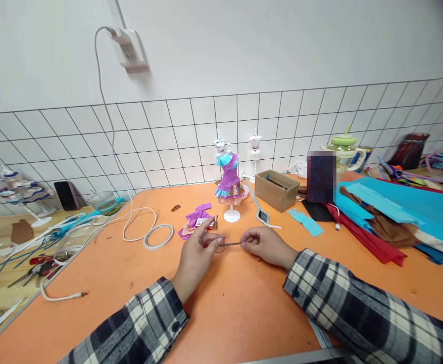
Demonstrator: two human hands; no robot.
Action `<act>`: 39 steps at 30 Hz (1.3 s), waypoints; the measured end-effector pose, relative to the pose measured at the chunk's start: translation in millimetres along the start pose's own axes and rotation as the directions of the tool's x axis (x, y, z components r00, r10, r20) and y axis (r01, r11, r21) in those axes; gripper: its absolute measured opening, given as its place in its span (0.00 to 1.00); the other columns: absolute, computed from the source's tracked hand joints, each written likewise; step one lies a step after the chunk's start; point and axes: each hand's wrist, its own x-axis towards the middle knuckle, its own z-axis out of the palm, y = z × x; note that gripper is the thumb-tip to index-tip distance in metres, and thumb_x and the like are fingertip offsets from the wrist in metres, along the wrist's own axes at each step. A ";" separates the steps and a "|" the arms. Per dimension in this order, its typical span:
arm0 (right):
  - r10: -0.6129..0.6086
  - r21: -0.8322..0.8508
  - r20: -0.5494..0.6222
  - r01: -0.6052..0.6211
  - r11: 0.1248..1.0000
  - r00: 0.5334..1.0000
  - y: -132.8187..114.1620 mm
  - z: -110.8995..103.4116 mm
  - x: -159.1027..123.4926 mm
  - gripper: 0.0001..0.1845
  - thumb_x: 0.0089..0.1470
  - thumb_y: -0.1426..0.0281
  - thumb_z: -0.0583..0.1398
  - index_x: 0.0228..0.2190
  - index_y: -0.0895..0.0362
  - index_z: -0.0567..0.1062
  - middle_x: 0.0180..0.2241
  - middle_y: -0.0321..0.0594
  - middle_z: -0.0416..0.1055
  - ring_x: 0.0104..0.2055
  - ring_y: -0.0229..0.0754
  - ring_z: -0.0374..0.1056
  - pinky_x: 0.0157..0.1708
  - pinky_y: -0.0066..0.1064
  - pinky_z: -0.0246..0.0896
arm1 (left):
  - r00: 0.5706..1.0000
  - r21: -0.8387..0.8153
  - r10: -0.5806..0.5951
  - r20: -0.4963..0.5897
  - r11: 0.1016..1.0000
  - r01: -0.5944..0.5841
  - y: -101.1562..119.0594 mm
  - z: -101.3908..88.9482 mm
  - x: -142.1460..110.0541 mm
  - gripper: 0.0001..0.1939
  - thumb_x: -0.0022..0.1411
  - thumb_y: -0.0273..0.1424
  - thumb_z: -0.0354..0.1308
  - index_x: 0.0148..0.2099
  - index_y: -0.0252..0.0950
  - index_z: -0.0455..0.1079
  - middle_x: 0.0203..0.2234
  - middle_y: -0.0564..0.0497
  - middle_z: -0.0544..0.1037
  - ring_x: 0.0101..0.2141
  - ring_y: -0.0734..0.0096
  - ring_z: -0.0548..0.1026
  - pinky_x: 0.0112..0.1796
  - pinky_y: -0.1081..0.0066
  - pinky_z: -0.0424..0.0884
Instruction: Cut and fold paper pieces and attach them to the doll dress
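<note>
Head view. The two hands face each other above an orange-topped table, both with fingers closed in a pinch. The left hand grips one end of a thin brown strip between thumb and fingers; the right hand grips the other end, so that the strip spans the gap between them. A small loop shows beside the left fingertips.

Just beyond the left hand lie crumpled purple and peach paper-like scraps; to its left rests a flat white ring of tape. Beyond the gap between the hands stands a small white dress form wearing a purple one-shouldered dress with light-blue trim. Beyond the right hand are a long grey-and-white tool, an open brown cardboard box and a light-blue rectangular piece. Well to the right of the right hand, red sheet material lies near creased brown sheet material.
</note>
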 end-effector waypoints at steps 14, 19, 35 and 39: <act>0.029 -0.260 0.144 0.009 0.966 0.989 -5.5 -19.3 -5.3 0.09 0.48 0.67 0.60 0.30 0.58 0.78 0.23 0.36 0.73 0.21 0.34 0.63 0.18 0.23 0.55 | 0.990 0.274 0.025 0.139 0.960 -0.063 -3.4 -4.1 -2.0 0.32 0.60 0.28 0.56 0.66 0.40 0.57 0.34 0.51 0.82 0.35 0.66 0.80 0.38 0.67 0.73; 0.048 -0.305 0.150 0.000 0.952 0.988 -11.6 -23.7 -7.5 0.10 0.50 0.65 0.60 0.30 0.58 0.78 0.23 0.36 0.73 0.20 0.34 0.64 0.17 0.24 0.55 | 0.986 0.305 0.103 0.131 0.942 -0.139 -1.5 -3.9 -3.1 0.35 0.61 0.27 0.56 0.68 0.43 0.51 0.34 0.53 0.82 0.34 0.69 0.80 0.38 0.69 0.73; -0.295 -0.317 -0.110 0.248 0.915 0.949 1.5 -37.1 -3.0 0.12 0.55 0.70 0.58 0.38 0.53 0.81 0.39 0.40 0.80 0.41 0.44 0.74 0.43 0.35 0.66 | 0.901 -0.326 -0.334 0.276 0.850 0.414 -10.9 -19.9 9.8 0.37 0.51 0.28 0.67 0.62 0.39 0.59 0.29 0.52 0.76 0.24 0.76 0.72 0.30 0.70 0.73; -0.347 -0.304 -0.054 0.315 0.899 0.936 -3.4 -25.1 -7.4 0.13 0.57 0.70 0.57 0.41 0.52 0.80 0.40 0.39 0.80 0.43 0.45 0.75 0.45 0.36 0.67 | 0.790 -0.386 -0.436 0.431 0.702 0.599 -2.2 -13.3 0.0 0.33 0.52 0.20 0.65 0.60 0.40 0.63 0.31 0.52 0.76 0.24 0.79 0.72 0.26 0.77 0.72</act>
